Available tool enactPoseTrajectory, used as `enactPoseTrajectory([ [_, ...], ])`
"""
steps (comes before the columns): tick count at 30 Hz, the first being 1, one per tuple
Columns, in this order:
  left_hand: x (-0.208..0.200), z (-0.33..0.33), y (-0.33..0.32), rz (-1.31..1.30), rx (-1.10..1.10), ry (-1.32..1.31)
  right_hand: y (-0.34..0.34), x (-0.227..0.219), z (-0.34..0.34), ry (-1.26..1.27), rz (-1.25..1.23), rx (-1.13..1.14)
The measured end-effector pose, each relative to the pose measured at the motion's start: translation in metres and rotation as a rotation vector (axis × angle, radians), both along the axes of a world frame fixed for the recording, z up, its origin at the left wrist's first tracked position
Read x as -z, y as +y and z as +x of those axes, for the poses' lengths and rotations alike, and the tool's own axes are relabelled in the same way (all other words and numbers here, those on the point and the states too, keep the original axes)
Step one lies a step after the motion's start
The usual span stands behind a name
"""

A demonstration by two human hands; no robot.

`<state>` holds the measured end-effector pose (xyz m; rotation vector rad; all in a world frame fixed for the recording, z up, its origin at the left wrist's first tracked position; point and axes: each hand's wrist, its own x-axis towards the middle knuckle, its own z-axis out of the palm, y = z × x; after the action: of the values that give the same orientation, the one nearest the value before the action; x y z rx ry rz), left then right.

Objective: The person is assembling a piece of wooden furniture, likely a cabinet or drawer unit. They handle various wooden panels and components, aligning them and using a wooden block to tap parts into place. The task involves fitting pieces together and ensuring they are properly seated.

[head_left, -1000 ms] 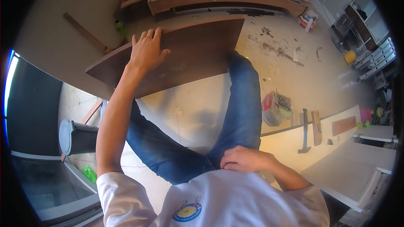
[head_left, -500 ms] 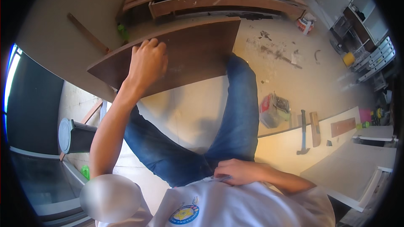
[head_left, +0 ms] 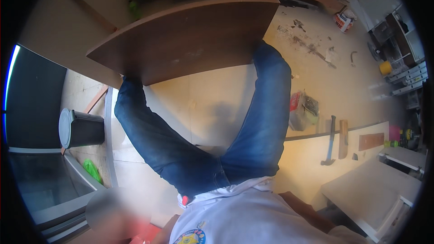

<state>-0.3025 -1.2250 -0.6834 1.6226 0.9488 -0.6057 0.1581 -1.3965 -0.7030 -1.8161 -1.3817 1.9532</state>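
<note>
A brown wooden panel (head_left: 190, 40) stands tilted across my legs, resting against both knees of my jeans (head_left: 266, 90). Neither hand touches it. Skin of my left arm (head_left: 170, 227) shows at the lower edge beside my white shirt (head_left: 239, 212); the hand itself I cannot make out. Near it are a bright red thing (head_left: 149, 234), cut off by the picture's edge, and a blurred patch. My right arm (head_left: 305, 211) is drawn back at my side, its hand out of sight. A small red tip (head_left: 185, 200) shows at the shirt's hem.
To the right, a hammer (head_left: 331, 140), a wooden block (head_left: 343, 139) and a brown strip (head_left: 371, 142) lie on a pale board (head_left: 303, 153). A plastic bag (head_left: 303, 110) sits beside my leg. A dark bin (head_left: 83, 129) is at left. Debris (head_left: 312, 49) litters the floor.
My left hand has let go of the panel's top edge and drawn back toward my body. My right hand has left my lap and gone out of view. The panel stays against my legs.
</note>
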Motion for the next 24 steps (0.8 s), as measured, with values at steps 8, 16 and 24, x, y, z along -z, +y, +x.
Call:
enactPoseTrajectory([
  [8, 0.003, 0.012, -0.027, 0.255, -0.421, 0.053, -0.006, 0.007, -0.011, -0.015, -0.046, 0.021],
  [16, 0.003, 0.013, -0.044, 0.347, -0.575, 0.095, -0.013, 0.007, -0.011, -0.013, -0.091, 0.033],
  [24, 0.003, 0.011, -0.050, 0.443, -0.664, 0.128, -0.021, 0.008, -0.014, 0.004, -0.102, 0.070],
])
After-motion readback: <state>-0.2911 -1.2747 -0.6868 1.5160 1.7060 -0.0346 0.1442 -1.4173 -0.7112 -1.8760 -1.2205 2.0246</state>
